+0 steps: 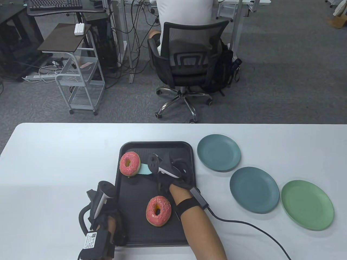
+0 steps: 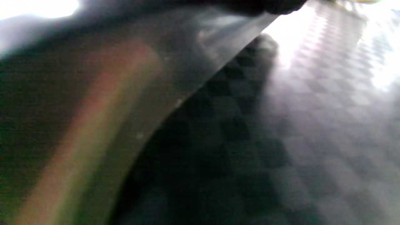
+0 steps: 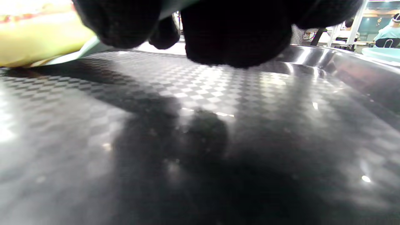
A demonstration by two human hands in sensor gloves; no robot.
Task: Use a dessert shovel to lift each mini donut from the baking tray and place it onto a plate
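While right hand (image 1: 173, 173) fingers clasp the dessert shovel (image 1: 145, 170), blade under far donut (image 1: 130, 163).

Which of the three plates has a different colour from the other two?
The plate nearest the table's right end is light green. The other two plates, further left, are both dark teal. All three are empty.

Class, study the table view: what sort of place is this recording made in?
Probably an office or lab: grey carpet, a mesh swivel chair at a desk with hanging cables, and a keyboard on another desk.
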